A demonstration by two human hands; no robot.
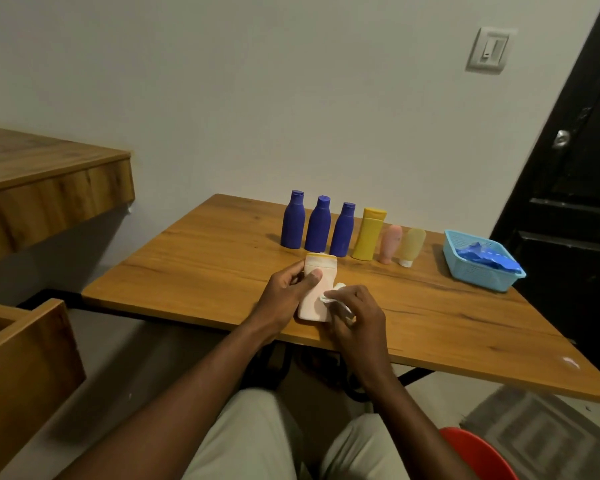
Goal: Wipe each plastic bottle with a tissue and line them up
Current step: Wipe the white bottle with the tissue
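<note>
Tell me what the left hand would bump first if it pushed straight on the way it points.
Probably the rightmost blue bottle, just beyond the pale bottle that the left hand holds; depth is unclear.

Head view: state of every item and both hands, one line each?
pale pink bottle: cap on, held by left hand.
tissue: bunched, pressed on that bottle by right hand.
three blue bottles: upright, lined up.
yellow bottle: upright, in line.
pink tube: standing cap-down, in line.
pale yellow tube: standing on white cap, line's end.
basket: holds crumpled blue plastic.
</note>
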